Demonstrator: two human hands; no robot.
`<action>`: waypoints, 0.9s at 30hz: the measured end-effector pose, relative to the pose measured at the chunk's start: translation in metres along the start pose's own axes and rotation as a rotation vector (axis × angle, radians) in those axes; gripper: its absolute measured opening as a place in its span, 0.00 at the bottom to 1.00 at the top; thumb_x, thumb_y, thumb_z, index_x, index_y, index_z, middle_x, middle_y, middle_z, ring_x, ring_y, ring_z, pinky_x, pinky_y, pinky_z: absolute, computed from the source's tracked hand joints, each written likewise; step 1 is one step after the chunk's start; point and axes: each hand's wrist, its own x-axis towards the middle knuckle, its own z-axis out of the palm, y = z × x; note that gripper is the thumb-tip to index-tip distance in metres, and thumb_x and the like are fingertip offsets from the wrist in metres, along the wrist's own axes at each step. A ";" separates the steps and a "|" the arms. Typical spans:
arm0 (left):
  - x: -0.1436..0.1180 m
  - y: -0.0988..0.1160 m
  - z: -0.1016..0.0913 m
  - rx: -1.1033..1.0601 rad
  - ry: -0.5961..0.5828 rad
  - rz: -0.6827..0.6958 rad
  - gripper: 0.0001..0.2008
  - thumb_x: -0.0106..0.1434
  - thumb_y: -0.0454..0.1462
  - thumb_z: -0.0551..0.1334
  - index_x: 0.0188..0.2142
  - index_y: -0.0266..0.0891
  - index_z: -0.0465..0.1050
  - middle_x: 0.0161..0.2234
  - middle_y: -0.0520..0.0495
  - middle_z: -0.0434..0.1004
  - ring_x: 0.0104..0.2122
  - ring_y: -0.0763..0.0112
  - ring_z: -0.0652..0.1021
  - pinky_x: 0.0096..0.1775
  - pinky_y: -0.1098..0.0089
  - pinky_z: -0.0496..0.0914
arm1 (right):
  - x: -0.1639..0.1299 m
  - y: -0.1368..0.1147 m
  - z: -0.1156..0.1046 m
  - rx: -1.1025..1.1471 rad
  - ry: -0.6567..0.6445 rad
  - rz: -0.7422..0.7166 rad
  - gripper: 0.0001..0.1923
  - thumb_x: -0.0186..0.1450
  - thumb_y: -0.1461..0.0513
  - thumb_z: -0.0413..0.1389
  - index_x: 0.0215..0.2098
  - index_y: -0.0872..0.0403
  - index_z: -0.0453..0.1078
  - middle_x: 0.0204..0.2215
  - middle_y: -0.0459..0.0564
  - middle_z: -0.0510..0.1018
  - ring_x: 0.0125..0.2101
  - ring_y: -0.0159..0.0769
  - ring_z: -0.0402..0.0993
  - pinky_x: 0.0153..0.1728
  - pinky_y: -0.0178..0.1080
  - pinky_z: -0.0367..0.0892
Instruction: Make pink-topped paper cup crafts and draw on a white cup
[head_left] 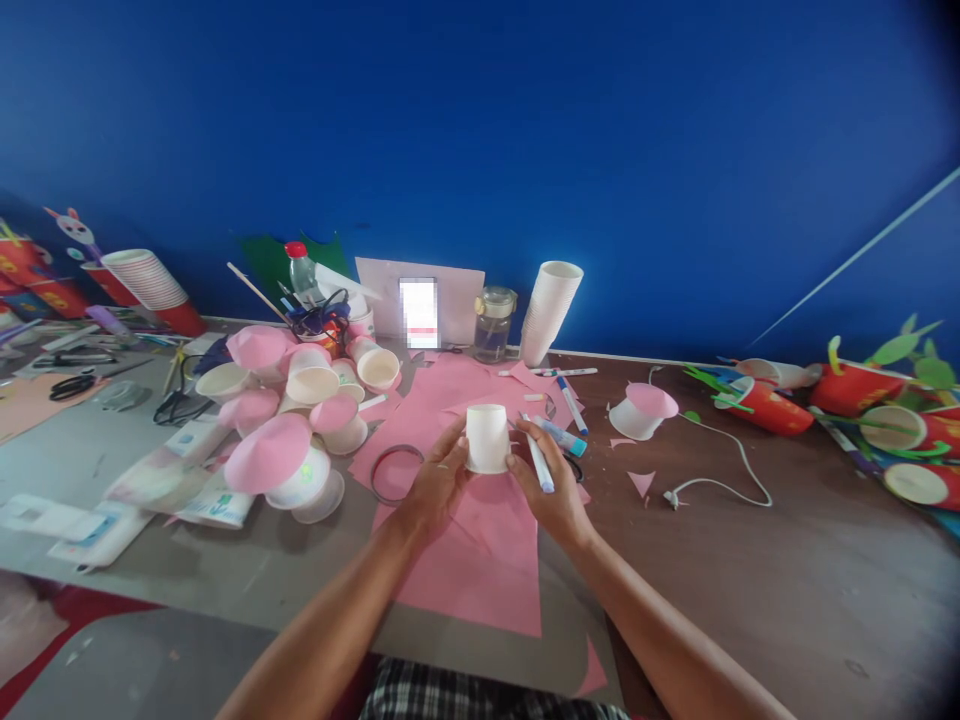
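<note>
Scanning from my left, I see red cups [142,285] lying stacked, scissors [71,385], then a heap of white cups capped with pink paper cones [292,420] on the table [787,560]. Just beside that heap lies a dark ring [395,472] on the pink sheet [472,560] spread before me. My left hand [435,480] is curled narrowly round the left side of a white cup [487,438], which stands upside down on the pink sheet, between both hands. My right hand [551,490] steadies the cup's other side with its fingertips while pinching a marker [538,462], its tip pointing up toward the cup. Behind it stand a phone [418,312], a jar [494,324] and a leaning stack of white cups [550,310]. Farther right lie loose markers [570,405], one more pink-capped cup [643,410], a white cable [720,470] and decorated red cups [862,400]. To do this well, I judge I should keep my left grip light so the thin wall does not dent, brace my right wrist on the table, and turn the cup rather than the pen.
</note>
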 end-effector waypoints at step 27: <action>-0.006 0.004 0.005 0.367 -0.154 0.085 0.28 0.54 0.38 0.70 0.54 0.42 0.67 0.44 0.44 0.76 0.45 0.60 0.74 0.45 0.65 0.66 | -0.003 -0.012 -0.008 0.180 0.108 0.055 0.24 0.69 0.49 0.45 0.58 0.49 0.61 0.44 0.54 0.76 0.37 0.39 0.75 0.40 0.44 0.71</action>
